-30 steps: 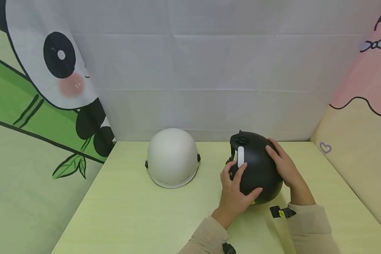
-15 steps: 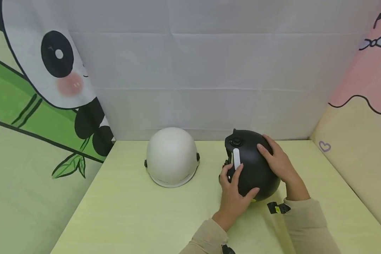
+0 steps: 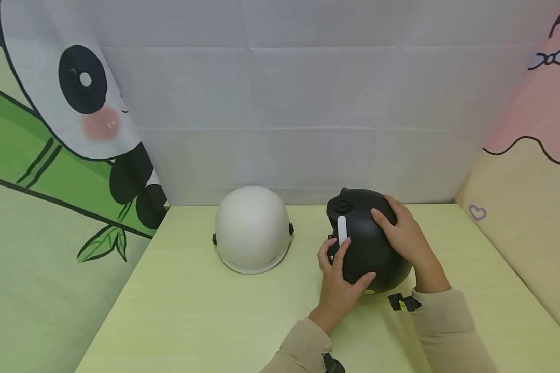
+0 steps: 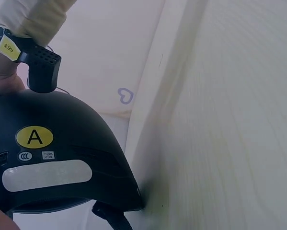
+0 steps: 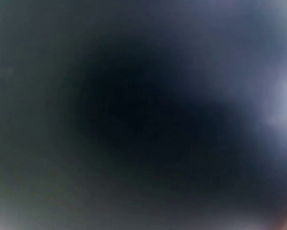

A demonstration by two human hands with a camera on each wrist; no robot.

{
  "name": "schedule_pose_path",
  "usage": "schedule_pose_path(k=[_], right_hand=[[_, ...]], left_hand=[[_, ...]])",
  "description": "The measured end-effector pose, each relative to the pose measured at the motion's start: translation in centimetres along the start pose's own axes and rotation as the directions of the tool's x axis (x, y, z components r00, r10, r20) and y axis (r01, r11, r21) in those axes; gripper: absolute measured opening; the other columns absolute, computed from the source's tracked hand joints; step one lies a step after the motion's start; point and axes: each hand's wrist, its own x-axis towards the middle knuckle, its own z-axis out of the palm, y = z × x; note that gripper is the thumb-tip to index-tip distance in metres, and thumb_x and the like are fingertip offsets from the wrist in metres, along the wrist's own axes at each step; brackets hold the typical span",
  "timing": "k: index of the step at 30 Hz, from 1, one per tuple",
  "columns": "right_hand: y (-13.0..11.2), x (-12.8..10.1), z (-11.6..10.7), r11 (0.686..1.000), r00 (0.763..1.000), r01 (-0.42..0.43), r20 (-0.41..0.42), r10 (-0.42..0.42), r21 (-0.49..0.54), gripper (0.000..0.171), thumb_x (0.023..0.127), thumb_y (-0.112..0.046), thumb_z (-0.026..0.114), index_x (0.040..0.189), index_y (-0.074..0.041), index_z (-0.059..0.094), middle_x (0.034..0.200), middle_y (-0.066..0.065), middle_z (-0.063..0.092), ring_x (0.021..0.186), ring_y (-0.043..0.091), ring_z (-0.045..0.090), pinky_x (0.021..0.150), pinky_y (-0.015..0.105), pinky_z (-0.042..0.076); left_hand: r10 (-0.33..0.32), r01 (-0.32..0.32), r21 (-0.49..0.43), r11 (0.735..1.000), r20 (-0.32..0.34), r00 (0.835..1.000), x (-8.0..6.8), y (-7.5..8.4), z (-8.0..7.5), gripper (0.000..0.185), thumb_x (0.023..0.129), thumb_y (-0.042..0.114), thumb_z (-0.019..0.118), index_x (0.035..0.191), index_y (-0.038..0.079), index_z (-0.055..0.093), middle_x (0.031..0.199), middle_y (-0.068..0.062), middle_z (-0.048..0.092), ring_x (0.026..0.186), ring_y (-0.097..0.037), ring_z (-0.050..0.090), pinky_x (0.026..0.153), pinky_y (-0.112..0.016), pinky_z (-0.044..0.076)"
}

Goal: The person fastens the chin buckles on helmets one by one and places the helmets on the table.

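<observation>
Centrally, a black helmet (image 3: 366,243) is shown dome up on the pale green bench (image 3: 191,311), held between two hands. The left hand (image 3: 338,282) is laid against the near left side, fingers spread and lightly curved over the shell beside a white strip (image 3: 341,229); the right hand (image 3: 403,235) is spread over the top right of the dome. Each grip is thus applied as a flat, open-fingered press rather than a pinch, and the helmet is clamped only by the two palms opposing each other.

From the left wrist view, the black helmet (image 4: 57,153) is seen with its rim meeting the bench, a yellow "A" sticker (image 4: 34,137) above a white strip, and a dark strap end hanging below the rim. The right wrist view is dark and blurred; nothing can be read from it.

A white helmet (image 3: 253,230) stands dome up to the left, apart from the black one.

Risk, as judged: the smooth rounded shell may slip or roll out from between the palms if pressure is uneven, and it may be knocked against the white helmet if pushed leftward. Both helmets rest dome up, so their hollows are hidden and any contents cannot be told.
</observation>
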Motion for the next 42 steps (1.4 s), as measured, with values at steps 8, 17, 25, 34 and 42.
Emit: schedule_pose_path(k=[8,17,25,34,42], right_hand=[[-0.9,0.5,0.3,0.999,0.999,-0.033,-0.004,0.032,-0.038,0.075,0.089,-0.055,0.041,0.144,-0.010,0.019,0.142,0.023,0.021,0.124,0.046,0.023,0.089,0.065,0.021],[-1.3,1.1,0.8,0.996,0.998,-0.060,0.009,0.061,-0.064,0.078,0.088,-0.058,0.040,0.145,-0.009,0.017,0.142,0.025,0.017,0.123,0.048,0.021,0.089,0.066,0.020],[-1.9,1.4,1.1,0.992,0.995,-0.099,0.024,0.101,-0.083,0.081,0.087,-0.061,0.038,0.145,-0.009,0.014,0.143,0.026,0.012,0.123,0.051,0.018,0.088,0.068,0.019],[-2.4,1.5,1.0,0.995,0.994,-0.083,0.069,0.087,-0.061,0.076,0.091,-0.058,0.029,0.145,-0.007,0.013,0.143,0.028,0.008,0.125,0.051,0.013,0.089,0.068,0.016],[-1.1,1.3,0.3,0.993,0.992,-0.066,0.112,0.055,0.101,0.068,0.094,-0.053,0.022,0.145,-0.009,0.016,0.146,0.019,0.012,0.130,0.041,0.010,0.095,0.063,0.012]], left_hand=[[-0.016,0.015,0.073,0.997,0.014,1.000,0.3,-0.2,-0.7,0.073,0.079,0.044,0.066,0.140,0.025,0.029,0.140,-0.008,0.014,0.126,-0.025,0.021,0.092,-0.046,0.034],[-0.008,0.007,0.172,0.985,0.007,1.000,0.7,-0.1,-1.9,0.075,0.076,0.047,0.067,0.140,0.028,0.032,0.140,-0.007,0.019,0.127,-0.024,0.017,0.093,-0.049,0.028],[0.118,-0.120,0.389,0.913,0.031,0.993,2.2,-0.2,-2.5,0.081,0.073,0.059,0.063,0.140,0.024,0.033,0.140,-0.014,0.021,0.128,-0.027,0.018,0.093,-0.047,0.024],[0.136,-0.219,0.537,0.815,0.190,0.972,4.6,0.7,-3.1,0.093,0.069,0.070,0.056,0.144,0.028,0.022,0.148,-0.012,0.006,0.132,-0.035,0.011,0.095,-0.050,0.024],[0.097,-0.212,0.624,0.752,0.214,0.972,5.0,0.4,-3.0,0.102,0.064,0.077,0.053,0.145,0.029,0.014,0.147,-0.013,0.008,0.132,-0.035,0.010,0.093,-0.050,0.028]])
